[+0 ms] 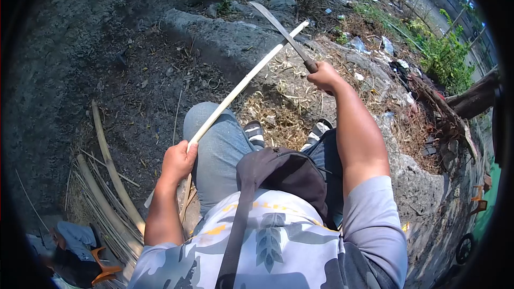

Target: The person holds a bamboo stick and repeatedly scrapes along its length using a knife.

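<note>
A long pale peeled stick (243, 82) slants from lower left to upper right across my raised knee. My left hand (179, 160) is closed round its lower end. In my right hand (324, 77) is the dark handle of a machete (276, 25), its blade pointing up and to the left. The blade crosses the stick near its far end and overlaps it in this view. A dark bag (284, 174) hangs on a strap across my lap.
Pale shavings (273, 109) litter the ground around my sandals. Long poles (110, 158) lie at the left. A large rock (219, 35) sits ahead, a log (474, 96) at the right. Another person (75, 241) shows at lower left, beside an orange chair (104, 267).
</note>
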Demonstrator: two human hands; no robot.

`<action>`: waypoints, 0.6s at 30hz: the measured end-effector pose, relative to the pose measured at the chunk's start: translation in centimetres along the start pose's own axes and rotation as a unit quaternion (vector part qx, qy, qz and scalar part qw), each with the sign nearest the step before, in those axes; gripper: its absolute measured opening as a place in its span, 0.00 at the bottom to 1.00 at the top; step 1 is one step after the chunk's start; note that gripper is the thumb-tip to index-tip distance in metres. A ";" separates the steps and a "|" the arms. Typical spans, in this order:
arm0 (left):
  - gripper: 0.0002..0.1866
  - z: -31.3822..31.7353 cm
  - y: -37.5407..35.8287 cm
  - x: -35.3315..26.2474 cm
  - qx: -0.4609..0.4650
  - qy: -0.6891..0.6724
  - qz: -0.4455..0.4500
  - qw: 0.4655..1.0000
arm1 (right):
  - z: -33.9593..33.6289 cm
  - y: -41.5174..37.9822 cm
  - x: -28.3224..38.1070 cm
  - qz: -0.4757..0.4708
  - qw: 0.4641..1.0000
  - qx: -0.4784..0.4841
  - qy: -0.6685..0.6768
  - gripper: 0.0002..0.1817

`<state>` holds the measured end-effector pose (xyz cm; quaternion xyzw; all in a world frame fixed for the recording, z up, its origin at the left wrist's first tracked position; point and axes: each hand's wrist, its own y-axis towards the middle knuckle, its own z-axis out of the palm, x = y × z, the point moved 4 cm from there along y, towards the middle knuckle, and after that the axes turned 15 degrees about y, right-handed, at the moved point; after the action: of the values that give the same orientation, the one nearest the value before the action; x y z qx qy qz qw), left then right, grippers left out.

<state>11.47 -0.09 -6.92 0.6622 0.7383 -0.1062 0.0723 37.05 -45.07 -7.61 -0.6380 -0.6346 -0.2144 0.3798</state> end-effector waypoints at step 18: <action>0.25 -1.3 -4.5 9.5 0.139 -0.287 -0.065 0.945 | -0.3 -2.3 3.5 -0.092 0.986 -0.028 -0.135 0.17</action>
<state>5.97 8.94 -7.75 0.5572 0.7056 -0.3984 0.1813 35.23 -43.24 -4.34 -0.6108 -0.7296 -0.1777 0.2510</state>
